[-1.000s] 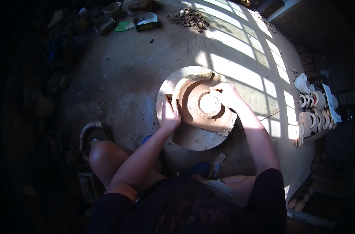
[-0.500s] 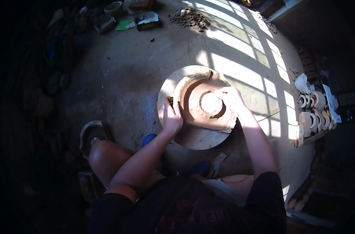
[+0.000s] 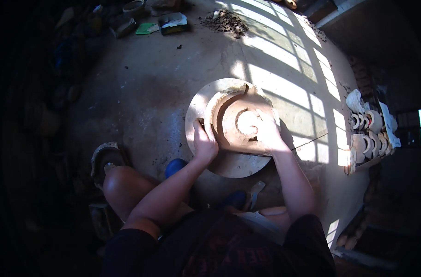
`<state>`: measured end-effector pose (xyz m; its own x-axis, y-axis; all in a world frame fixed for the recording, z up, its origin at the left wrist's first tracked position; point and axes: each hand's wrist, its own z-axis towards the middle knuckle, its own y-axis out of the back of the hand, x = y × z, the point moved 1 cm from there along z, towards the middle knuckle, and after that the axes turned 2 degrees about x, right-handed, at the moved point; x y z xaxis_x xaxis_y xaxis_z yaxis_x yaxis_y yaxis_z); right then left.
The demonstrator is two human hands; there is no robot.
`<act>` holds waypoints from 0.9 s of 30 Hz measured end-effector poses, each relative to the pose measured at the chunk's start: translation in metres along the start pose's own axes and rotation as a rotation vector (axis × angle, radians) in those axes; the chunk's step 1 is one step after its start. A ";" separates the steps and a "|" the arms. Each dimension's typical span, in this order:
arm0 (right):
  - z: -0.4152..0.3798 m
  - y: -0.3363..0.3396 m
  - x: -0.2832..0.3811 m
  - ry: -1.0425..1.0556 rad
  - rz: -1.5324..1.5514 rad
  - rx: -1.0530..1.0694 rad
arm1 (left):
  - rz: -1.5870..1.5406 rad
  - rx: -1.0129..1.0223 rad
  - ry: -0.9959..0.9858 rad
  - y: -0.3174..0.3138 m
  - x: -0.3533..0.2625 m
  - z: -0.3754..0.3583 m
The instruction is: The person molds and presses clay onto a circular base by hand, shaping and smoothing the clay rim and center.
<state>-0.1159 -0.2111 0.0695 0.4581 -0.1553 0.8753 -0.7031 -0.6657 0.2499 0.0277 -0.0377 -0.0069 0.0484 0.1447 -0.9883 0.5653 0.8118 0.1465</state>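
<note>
A round disc (image 3: 240, 171) stands low over the floor in front of me. On it lies a thick clay-smeared mould (image 3: 213, 108) with a curved raised wall, a straight cut edge nearest me and a ring-shaped hollow around a bright round centre (image 3: 247, 123). My left hand (image 3: 205, 142) grips the mould's wall from the left, thumb inside and fingers around the outer side. My right hand (image 3: 266, 131) rests on the clay at the right of the centre, its fingers stretched out and apart; strong sunlight washes out their tips.
At my left knee lies another curved mould piece (image 3: 96, 161). A flat pale tool (image 3: 256, 190) lies by my right foot. Shaped pieces fill a rack (image 3: 365, 147) on the right. Crumbled clay (image 3: 226, 23) is heaped at the back, beside a dark box (image 3: 173, 25).
My right hand has moved left and inward from the mould's right side, its fingers going from bunched to stretched over the clay. My left hand keeps its grip on the wall.
</note>
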 end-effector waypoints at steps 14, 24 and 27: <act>0.018 -0.022 0.024 0.006 -0.118 0.289 | 0.176 0.084 -0.025 0.017 -0.013 0.034; -0.003 -0.041 0.052 0.460 -0.936 0.394 | -0.001 -0.155 0.074 0.012 -0.025 0.000; 0.002 -0.039 0.051 0.486 -0.982 0.478 | -0.215 -0.036 0.096 0.005 -0.025 -0.016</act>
<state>-0.0642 -0.1945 0.1034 0.3603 0.7955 0.4873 0.1527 -0.5656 0.8104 0.0164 -0.0286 0.0195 -0.1498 0.0179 -0.9885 0.5242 0.8492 -0.0641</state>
